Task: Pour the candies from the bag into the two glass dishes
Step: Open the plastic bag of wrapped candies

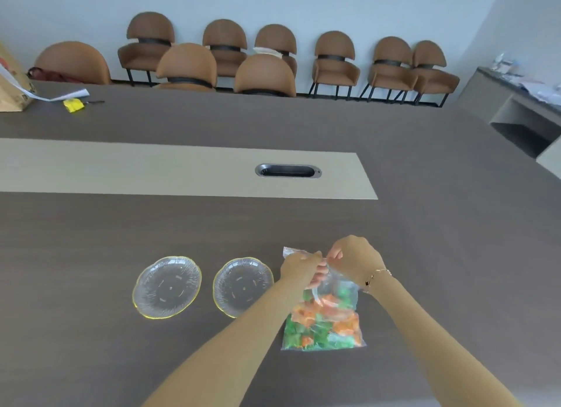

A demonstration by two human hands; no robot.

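Observation:
A clear plastic bag [324, 321] of orange and green candies lies on the dark table, to the right of the dishes. My left hand [299, 267] and my right hand [355, 256] both pinch the bag's top edge, close together, at its far end. Two glass dishes with gold rims stand side by side, both with nothing in them: the left dish [167, 286] and the right dish [241, 285]. My left forearm crosses over the near edge of the right dish.
A beige strip with a cable slot [287, 171] runs across the table [91, 346] beyond the dishes. A cardboard box [12, 84], paper and a yellow item [73, 105] lie at the far left. Brown chairs [264, 75] line the far side.

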